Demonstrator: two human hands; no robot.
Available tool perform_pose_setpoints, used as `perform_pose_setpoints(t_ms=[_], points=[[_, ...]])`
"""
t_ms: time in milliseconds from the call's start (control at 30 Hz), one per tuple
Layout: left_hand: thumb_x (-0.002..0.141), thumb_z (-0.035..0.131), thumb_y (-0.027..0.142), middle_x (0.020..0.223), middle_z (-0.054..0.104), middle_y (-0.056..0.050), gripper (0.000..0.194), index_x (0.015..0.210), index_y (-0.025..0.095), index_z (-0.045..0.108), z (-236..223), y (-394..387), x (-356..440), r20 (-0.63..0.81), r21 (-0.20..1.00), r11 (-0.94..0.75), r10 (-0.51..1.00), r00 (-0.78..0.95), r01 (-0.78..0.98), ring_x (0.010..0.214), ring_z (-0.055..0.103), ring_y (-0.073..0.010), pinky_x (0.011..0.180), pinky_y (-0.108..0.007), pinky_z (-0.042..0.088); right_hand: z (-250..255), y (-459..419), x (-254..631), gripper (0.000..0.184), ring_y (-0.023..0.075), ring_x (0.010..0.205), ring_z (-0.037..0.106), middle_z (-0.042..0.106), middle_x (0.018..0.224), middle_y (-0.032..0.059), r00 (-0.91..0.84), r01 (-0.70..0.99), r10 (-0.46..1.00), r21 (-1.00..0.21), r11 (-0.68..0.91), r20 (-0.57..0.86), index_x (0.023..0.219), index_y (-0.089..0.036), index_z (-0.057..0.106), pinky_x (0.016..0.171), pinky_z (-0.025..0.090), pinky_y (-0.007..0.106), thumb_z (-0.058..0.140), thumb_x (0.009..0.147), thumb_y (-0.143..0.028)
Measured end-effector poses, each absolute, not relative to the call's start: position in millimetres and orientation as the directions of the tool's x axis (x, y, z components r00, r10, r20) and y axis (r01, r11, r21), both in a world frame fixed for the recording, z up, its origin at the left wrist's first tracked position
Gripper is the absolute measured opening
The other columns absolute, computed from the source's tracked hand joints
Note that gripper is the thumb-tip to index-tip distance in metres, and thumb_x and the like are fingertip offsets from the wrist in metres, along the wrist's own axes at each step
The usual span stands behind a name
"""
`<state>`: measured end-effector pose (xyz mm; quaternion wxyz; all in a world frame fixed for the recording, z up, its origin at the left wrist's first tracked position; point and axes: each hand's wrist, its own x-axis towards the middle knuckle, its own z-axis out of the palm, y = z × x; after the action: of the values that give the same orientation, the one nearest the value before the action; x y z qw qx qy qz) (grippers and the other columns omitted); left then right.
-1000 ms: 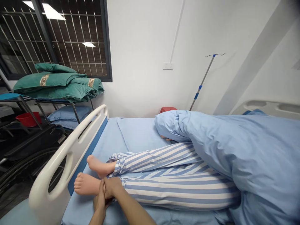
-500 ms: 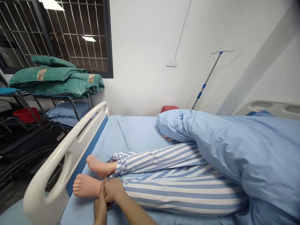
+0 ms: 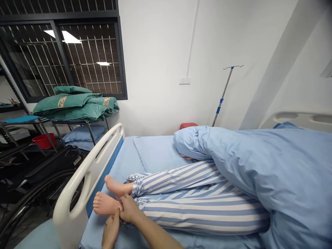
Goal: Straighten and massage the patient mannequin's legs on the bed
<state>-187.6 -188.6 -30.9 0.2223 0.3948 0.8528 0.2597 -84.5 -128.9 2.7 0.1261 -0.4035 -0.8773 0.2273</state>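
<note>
The bed runs away from its white footboard, the landmark here. Well apart from the footboard, a blue quilt covers the upper part of a lying figure; striped trousers reach from under it towards the footboard. Beyond the footboard, green bedding is piled on a metal frame. Just beside the footboard lie the far foot and the near foot, toes towards it. The right hand's grip is curled over the near foot's ankle; the left hand touches there with its thumb, its other fingers hidden, so their closure cannot be told.
</note>
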Motion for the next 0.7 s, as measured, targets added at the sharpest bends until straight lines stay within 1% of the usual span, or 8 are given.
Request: perform_pose_setpoints(t_ms=[67, 133, 233, 300, 367, 433, 533, 700], points=[[0.083, 0.035, 0.037, 0.083, 0.07, -0.011, 0.036, 0.079, 0.018, 0.066, -8.1, -182.5, -193.9, -0.161, 0.568, 0.527, 0.825, -0.542, 0.632, 0.081, 0.066, -0.0272, 0.069, -0.035, 0.048, 11.0, -122.0, -84.2, 0.036, 0.0248, 0.107, 0.054, 0.058, 0.115, 0.0118, -0.603, 0.625, 0.793, -0.57, 0.533, 0.08, 0.11, -0.015, 0.055, 0.09, 0.044, 0.034, 0.05, 0.078, -0.031], [0.083, 0.036, 0.033, 0.088, 0.069, -0.011, 0.03, 0.084, 0.018, 0.063, 20.3, -171.9, -196.3, -0.101, 0.518, 0.485, 0.853, -0.512, 0.705, 0.088, 0.063, -0.0265, 0.076, -0.035, 0.045, 18.9, -113.5, -88.6, 0.037, 0.0252, 0.108, 0.053, 0.057, 0.116, 0.0129, -0.572, 0.635, 0.815, -0.579, 0.512, 0.094, 0.112, -0.013, 0.053, 0.092, 0.043, 0.034, 0.048, 0.08, -0.031], [0.086, 0.033, 0.03, 0.088, 0.068, -0.009, 0.03, 0.086, 0.018, 0.061, 62.6, -153.8, -198.2, 0.095, 0.423, 0.368, 0.891, -0.445, 0.828, 0.09, 0.06, -0.0235, 0.082, -0.033, 0.042, 25.7, -99.3, -101.0, 0.037, 0.0261, 0.109, 0.053, 0.058, 0.114, 0.0137, -0.589, 0.645, 0.8, -0.529, 0.551, 0.114, 0.114, -0.013, 0.052, 0.093, 0.042, 0.036, 0.047, 0.079, -0.027], [0.086, 0.034, 0.028, 0.099, 0.066, -0.011, 0.031, 0.093, 0.016, 0.061, 81.2, -142.3, -203.5, 0.278, 0.293, 0.27, 0.894, -0.352, 0.917, 0.098, 0.057, -0.0242, 0.089, -0.035, 0.04, 23.7, -89.8, -110.4, 0.045, 0.0285, 0.109, 0.052, 0.057, 0.115, 0.0155, -0.615, 0.668, 0.784, -0.472, 0.575, 0.084, 0.117, -0.011, 0.05, 0.093, 0.042, 0.039, 0.053, 0.074, -0.025], [0.085, 0.036, 0.022, 0.112, 0.061, -0.017, 0.032, 0.103, 0.011, 0.061, 88.3, -130.8, -213.2, 0.385, 0.12, 0.217, 0.89, -0.247, 0.969, 0.109, 0.052, -0.0271, 0.096, -0.039, 0.036, 15.7, -80.9, -119.1, 0.056, 0.031, 0.11, 0.05, 0.054, 0.117, 0.0187, -0.623, 0.699, 0.781, -0.42, 0.578, 0.038, 0.121, -0.009, 0.047, 0.094, 0.041, 0.042, 0.059, 0.069, -0.025], [0.083, 0.037, 0.015, 0.113, 0.06, -0.023, 0.037, 0.112, 0.004, 0.057, 86.7, -119.0, -224.7, 0.318, -0.014, 0.226, 0.924, -0.21, 0.974, 0.109, 0.053, -0.0287, 0.095, -0.041, 0.038, 4.6, -72.5, -126.3, 0.069, 0.0323, 0.117, 0.046, 0.05, 0.124, 0.0217, -0.616, 0.729, 0.787, -0.377, 0.572, 0.004, 0.128, -0.006, 0.04, 0.099, 0.037, 0.044, 0.064, 0.066, -0.026], [0.086, 0.03, 0.014, 0.1, 0.063, -0.025, 0.042, 0.118, -0.003, 0.052, 79.6, -101.1, -239.4, 0.092, -0.11, 0.259, 0.964, -0.25, 0.96, 0.094, 0.062, -0.0272, 0.081, -0.037, 0.046, -8.9, -61.1, -132.8, 0.09, 0.0321, 0.124, 0.039, 0.045, 0.131, 0.023, -0.611, 0.759, 0.788, -0.335, 0.558, -0.071, 0.135, -0.005, 0.032, 0.106, 0.029, 0.044, 0.072, 0.057, -0.024], [0.085, 0.032, 0.018, 0.096, 0.066, -0.022, 0.037, 0.102, 0.007, 0.064, 79.2, -73.9, -251.3, -0.027, -0.145, 0.261, 0.963, -0.267, 0.954, 0.09, 0.065, -0.029, 0.075, -0.039, 0.048, -8.3, -49.8, -132.4, 0.071, 0.0321, 0.119, 0.044, 0.052, 0.123, 0.0197, -0.578, 0.801, 0.805, -0.285, 0.526, -0.138, 0.122, -0.007, 0.047, 0.103, 0.03, 0.045, 0.07, 0.058, -0.029]])
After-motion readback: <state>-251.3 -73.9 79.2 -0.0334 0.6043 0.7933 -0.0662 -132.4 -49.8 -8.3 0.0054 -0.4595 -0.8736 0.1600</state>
